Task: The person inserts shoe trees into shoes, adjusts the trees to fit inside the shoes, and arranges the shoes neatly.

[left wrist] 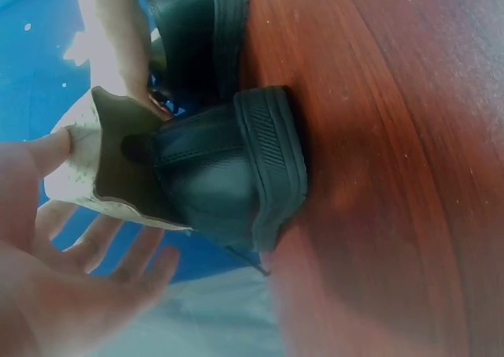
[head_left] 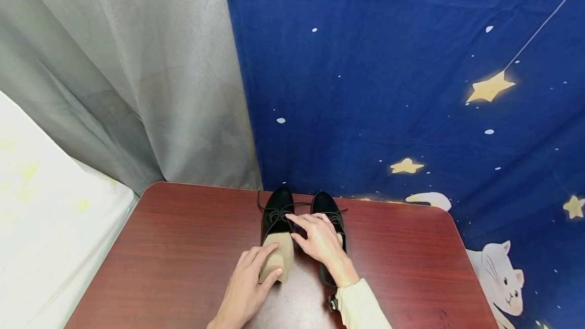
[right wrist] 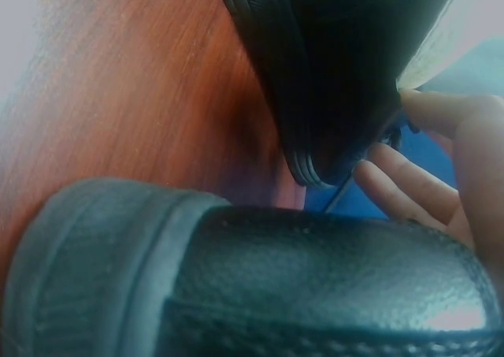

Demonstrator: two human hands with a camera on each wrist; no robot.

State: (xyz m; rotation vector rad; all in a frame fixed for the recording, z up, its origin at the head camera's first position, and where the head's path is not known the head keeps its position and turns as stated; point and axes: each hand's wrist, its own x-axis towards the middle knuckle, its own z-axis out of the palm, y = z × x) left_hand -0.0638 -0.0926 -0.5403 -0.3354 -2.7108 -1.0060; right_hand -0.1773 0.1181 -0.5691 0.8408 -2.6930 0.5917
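A black lace-up shoe stands on the table with its toe toward the curtain, and a curled beige liner-like sheet rises from its opening. My left hand holds this sheet, thumb on one side and fingers around the other. My right hand reaches across to the same shoe. Its index finger lies at the tied laces, and its thumb is by the shoe's side near the sheet. Beneath the right hand stands the second black shoe, partly covered by hand and wrist.
The reddish-brown wooden table has rounded far corners. Behind it hang a grey curtain and a blue star-patterned curtain. White cloth lies at the left. A dark band or device is at my right wrist.
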